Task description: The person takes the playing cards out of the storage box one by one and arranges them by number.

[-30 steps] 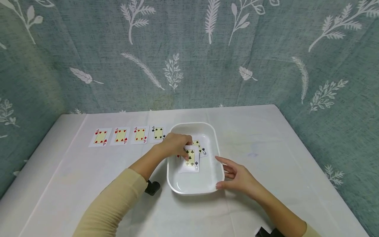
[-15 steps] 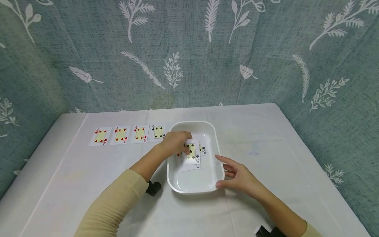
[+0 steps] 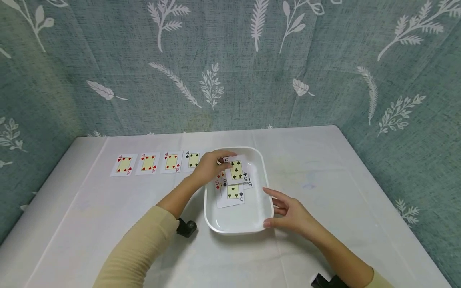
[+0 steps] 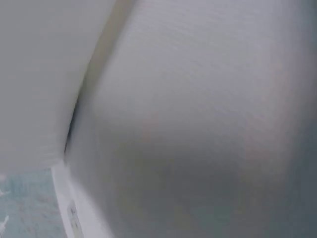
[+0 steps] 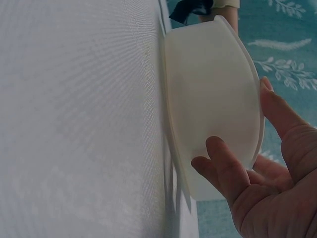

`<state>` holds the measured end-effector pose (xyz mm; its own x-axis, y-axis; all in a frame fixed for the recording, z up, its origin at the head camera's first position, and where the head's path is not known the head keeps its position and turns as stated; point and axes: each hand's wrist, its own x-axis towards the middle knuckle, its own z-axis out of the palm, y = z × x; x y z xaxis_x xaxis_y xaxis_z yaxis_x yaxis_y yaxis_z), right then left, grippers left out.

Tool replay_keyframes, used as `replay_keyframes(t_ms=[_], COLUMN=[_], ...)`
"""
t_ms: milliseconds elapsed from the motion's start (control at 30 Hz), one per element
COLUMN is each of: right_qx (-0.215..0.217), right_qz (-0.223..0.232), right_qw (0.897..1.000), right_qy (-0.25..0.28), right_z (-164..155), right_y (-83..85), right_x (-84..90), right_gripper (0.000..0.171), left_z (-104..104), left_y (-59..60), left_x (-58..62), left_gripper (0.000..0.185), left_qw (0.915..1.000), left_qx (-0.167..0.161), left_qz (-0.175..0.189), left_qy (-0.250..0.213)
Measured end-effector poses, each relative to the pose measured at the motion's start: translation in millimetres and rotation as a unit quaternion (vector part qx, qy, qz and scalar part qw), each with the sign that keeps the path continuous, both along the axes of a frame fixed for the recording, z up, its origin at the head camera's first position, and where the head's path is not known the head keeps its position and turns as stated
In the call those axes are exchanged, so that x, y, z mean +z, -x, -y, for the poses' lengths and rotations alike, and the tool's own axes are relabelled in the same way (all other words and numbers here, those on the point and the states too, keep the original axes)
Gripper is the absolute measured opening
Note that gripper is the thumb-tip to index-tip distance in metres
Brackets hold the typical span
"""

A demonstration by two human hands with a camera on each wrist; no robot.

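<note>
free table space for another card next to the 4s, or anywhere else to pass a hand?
Bare cloth lies left of the row of fours, in front of it down to the left sleeve, and right of the white tray to the table edge. Crowded: the row's right end, where the left hand lifts a five of clubs over the tray; the right hand holds its rim.

Left hand (image 3: 210, 166): arm in beige sleeve reaches toward 1 o'clock, fingers pinching.
Right hand (image 3: 288, 214): relaxed fingers spread toward 10 o'clock.
</note>
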<state>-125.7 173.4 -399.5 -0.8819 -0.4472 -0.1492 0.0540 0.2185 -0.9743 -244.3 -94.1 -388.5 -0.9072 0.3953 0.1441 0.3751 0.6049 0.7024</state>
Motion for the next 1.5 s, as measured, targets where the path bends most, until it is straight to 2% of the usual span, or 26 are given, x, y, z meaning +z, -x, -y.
replay_keyframes(t_ms=[133,300,400,600,833,1033,1200,1333,1500], right_qx=[0.001,0.005,0.005,0.001,0.000,-0.001,-0.006,-0.003,0.001], right_qz=[0.000,0.000,-0.002,-0.001,0.006,0.008,0.013,0.010,0.008], right_qw=[1.000,1.000,1.000,1.000,1.000,1.000,1.000,1.000,1.000], right_qy=[0.005,0.007,0.006,0.005,0.009,0.013,0.012,0.014,0.015], right_z=[0.0,-0.3,-0.6,-1.2,-0.6,-0.4,-1.2,-0.8,-0.2], right_y=[0.5,0.8,0.8,-0.1,-0.6,-0.1,-0.6,-0.9,-0.8], right_x=[0.9,0.6,-0.1,-0.5,-0.2,-0.8,0.0,0.6,0.3], right_gripper=[0.092,0.092,0.092,0.092,0.093,0.093,0.094,0.093,0.092], left_z=[3.7,8.2,11.5,18.2,28.1,39.2,47.4,54.8,65.4], left_y=[2.4,4.4,6.0,8.6,6.6,2.1,-0.3,-5.7,-17.1], left_x=[3.3,8.4,10.1,16.9,32.1,40.7,43.3,43.1,42.4], left_gripper=[0.039,0.040,0.041,0.042,0.039,0.039,0.040,0.039,0.040], left_qw=[0.9968,0.9909,0.9882,0.9853,0.9901,0.9923,0.9911,0.9891,0.9852], left_qx=[0.008,0.008,0.013,0.020,0.035,0.043,0.039,0.035,0.030], left_qz=[0.042,0.085,0.093,0.079,0.049,0.054,0.058,0.075,0.114], left_qy=[-0.067,-0.105,-0.121,-0.150,-0.127,-0.103,-0.113,-0.122,-0.124])
